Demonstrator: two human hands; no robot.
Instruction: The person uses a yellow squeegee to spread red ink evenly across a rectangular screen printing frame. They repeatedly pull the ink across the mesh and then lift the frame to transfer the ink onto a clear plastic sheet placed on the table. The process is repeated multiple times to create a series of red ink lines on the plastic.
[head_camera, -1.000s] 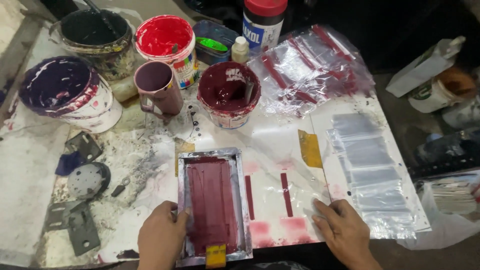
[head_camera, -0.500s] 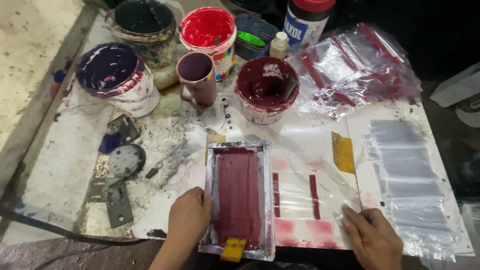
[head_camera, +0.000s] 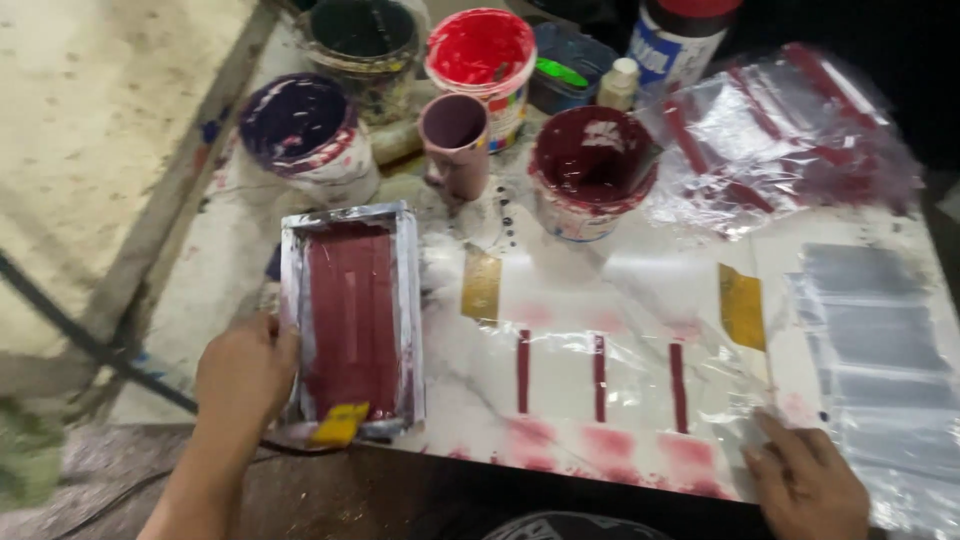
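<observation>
My left hand (head_camera: 243, 370) grips the left edge of a small metal-framed printing screen (head_camera: 352, 316) coated in dark red ink, with a yellow tab at its near end. The screen lies on the left part of the white table. To its right a clear plastic sheet (head_camera: 610, 340) is taped down with two yellow tape strips (head_camera: 480, 284) and shows three dark red printed stripes (head_camera: 598, 376). My right hand (head_camera: 806, 483) rests with spread fingers on the near right corner of that sheet, next to a row of clear plastic bags (head_camera: 880, 340).
Several ink pots stand at the back: dark red (head_camera: 590, 172), bright red (head_camera: 481, 55), purple (head_camera: 303, 130), dark green (head_camera: 362, 38) and a mauve cup (head_camera: 455, 140). A heap of printed clear bags (head_camera: 790, 130) lies at back right. The bare floor (head_camera: 90, 130) is on the left.
The screen has moved left, off the taped sheet, with my left hand on it. The three printed stripes are now uncovered. My right hand stayed on the sheet's corner.
</observation>
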